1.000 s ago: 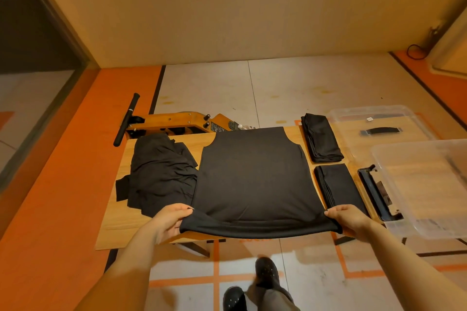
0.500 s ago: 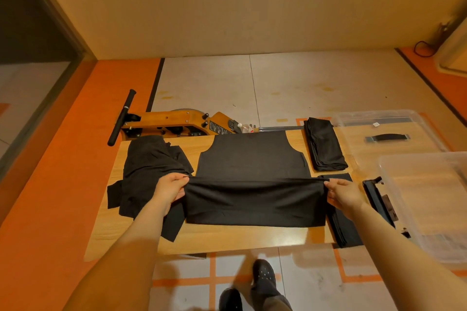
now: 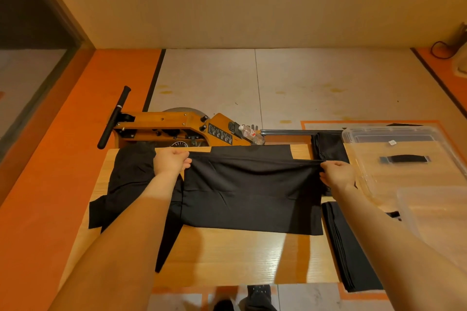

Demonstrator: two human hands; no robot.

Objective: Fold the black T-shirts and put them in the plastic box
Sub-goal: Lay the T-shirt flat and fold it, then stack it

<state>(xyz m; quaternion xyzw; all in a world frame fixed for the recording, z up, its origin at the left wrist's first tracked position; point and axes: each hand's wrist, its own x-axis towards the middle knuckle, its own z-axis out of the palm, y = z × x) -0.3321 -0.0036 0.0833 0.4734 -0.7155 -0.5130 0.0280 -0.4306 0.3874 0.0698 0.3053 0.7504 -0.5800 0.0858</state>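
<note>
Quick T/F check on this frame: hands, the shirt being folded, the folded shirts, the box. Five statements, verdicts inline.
1. Both hands, left hand and right hand, pinch the lifted edge of the black T-shirt. True.
2. The shirt's lifted edge is near the table's near edge. False: it is held toward the far side, over the shirt's upper part.
3. A folded shirt lies on the table to the right of the shirt being folded. True.
4. The plastic box holds folded shirts. False: none show inside it.
5. A pile of unfolded shirts lies at the left. True.
</note>
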